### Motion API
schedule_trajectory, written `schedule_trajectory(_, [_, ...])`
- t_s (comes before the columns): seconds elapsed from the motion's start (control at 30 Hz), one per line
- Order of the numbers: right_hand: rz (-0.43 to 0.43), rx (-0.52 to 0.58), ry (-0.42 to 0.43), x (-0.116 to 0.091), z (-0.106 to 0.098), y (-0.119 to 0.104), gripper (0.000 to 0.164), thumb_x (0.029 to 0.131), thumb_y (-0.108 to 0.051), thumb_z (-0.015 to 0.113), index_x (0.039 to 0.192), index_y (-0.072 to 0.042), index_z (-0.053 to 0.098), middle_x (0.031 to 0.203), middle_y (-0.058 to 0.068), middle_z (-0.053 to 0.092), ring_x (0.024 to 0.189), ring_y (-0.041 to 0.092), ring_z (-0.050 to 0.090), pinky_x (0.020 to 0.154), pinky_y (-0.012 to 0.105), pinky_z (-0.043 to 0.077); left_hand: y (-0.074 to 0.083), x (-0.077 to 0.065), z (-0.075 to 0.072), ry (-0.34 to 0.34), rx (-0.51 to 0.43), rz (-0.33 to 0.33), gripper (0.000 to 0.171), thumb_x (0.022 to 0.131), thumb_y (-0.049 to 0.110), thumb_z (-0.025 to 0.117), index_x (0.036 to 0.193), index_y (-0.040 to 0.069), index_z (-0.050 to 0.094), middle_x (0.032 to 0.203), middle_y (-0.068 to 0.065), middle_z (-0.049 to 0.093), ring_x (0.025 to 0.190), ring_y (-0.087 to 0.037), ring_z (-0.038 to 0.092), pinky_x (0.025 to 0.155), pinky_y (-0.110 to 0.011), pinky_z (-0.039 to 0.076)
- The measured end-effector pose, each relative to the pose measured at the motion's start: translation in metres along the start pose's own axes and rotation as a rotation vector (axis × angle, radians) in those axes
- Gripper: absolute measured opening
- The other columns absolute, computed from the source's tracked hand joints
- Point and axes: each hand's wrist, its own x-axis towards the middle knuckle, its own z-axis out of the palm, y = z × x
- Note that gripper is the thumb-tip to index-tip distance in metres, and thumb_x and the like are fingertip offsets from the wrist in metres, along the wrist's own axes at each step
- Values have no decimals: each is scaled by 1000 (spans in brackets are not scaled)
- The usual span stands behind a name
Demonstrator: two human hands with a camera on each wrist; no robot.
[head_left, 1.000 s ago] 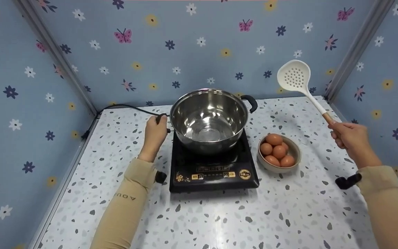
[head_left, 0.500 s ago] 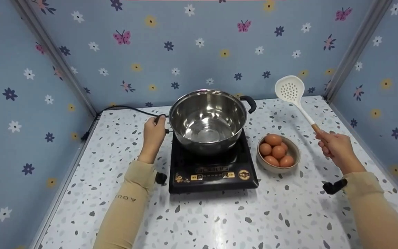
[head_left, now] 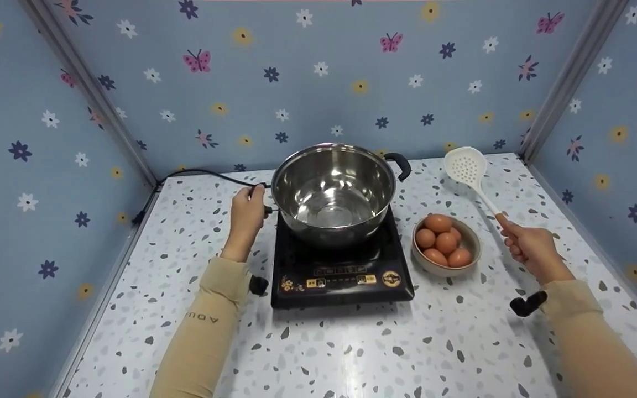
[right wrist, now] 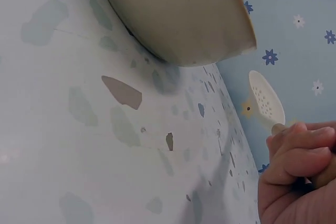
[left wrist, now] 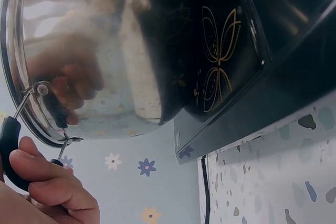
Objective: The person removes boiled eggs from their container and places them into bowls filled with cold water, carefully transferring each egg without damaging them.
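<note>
A steel pot with black side handles stands on a black induction cooktop. My left hand grips the pot's left handle; in the left wrist view its fingers curl round the black handle. At the right, my right hand holds a white slotted skimmer by its wooden handle, its perforated head pointing up and away toward the back wall. The right wrist view shows the curled fingers with the skimmer head beyond them. Nothing lies in the pot.
Between the cooktop and my right hand sits a beige bowl with several brown eggs. A black cord runs from behind the cooktop to the left. Flower-patterned walls enclose the speckled table at the back and both sides.
My right hand has lowered and moved left with the skimmer, whose head has dropped from against the wall to the table's back edge. My left hand and the pot have stayed in place.
</note>
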Motion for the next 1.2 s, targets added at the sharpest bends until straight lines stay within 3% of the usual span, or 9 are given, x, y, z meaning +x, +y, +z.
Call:
schedule_trajectory(0.3, [38, -75, 9, 3, 2, 9, 37, 110, -46, 63, 88, -19, 74, 64, -10, 59, 54, 4, 48, 52, 24, 41, 1, -7, -2, -20, 6, 4, 33, 113, 37, 50, 99, 8, 55, 65, 2, 52, 54, -11, 47, 52, -24, 40])
schedule_trajectory(0.63, [113, -19, -2, 8, 2, 16, 32, 112, -40, 61, 100, -13, 74, 69, -7, 62, 55, 5, 50, 52, 24, 43, -4, -14, -4, -5, 56, 33, 48, 113, 45, 48, 120, 0, 63, 66, 2, 58, 55, -11, 53, 53, -25, 43])
schedule_trajectory(0.73, [60, -106, -8, 8, 4, 18, 37, 112, -39, 60, 123, -5, 68, 71, -7, 63, 57, 4, 52, 54, 24, 45, -6, -17, -5, 3, 68, 44, 50, 113, 46, 47, 124, 0, 64, 65, 0, 60, 56, -13, 56, 54, -26, 44])
schedule_trajectory(0.87, [-28, -310, 14, 8, 10, 21, 59, 113, -39, 55, 154, 3, 45, 75, -9, 66, 62, 4, 56, 59, 25, 49, -9, -21, -9, 19, 87, 49, 56, 113, 47, 47, 135, -2, 62, 66, 1, 60, 59, -16, 59, 58, -28, 45])
schedule_trajectory(0.97, [-68, -407, 48, 7, 14, 24, 63, 113, -40, 53, 155, 5, 42, 75, -8, 66, 64, 6, 58, 60, 27, 50, -12, -24, -12, 22, 111, 45, 57, 114, 49, 46, 138, -1, 59, 67, 2, 58, 61, -16, 58, 61, -30, 44])
schedule_trajectory(1.1, [-124, -488, 114, 4, 15, 27, 60, 110, -44, 57, 145, 6, 53, 75, -3, 68, 65, 9, 59, 60, 30, 51, -16, -29, -15, 40, 162, 63, 56, 114, 50, 47, 136, 0, 60, 71, 2, 59, 62, -15, 54, 62, -34, 42])
schedule_trajectory(1.2, [-179, -568, 178, 1, 15, 27, 60, 107, -43, 62, 140, 7, 63, 92, 8, 75, 74, 10, 60, 64, 27, 51, -16, -33, -17, 63, 212, 92, 56, 113, 50, 49, 134, 0, 61, 69, 2, 57, 60, -15, 50, 59, -34, 39])
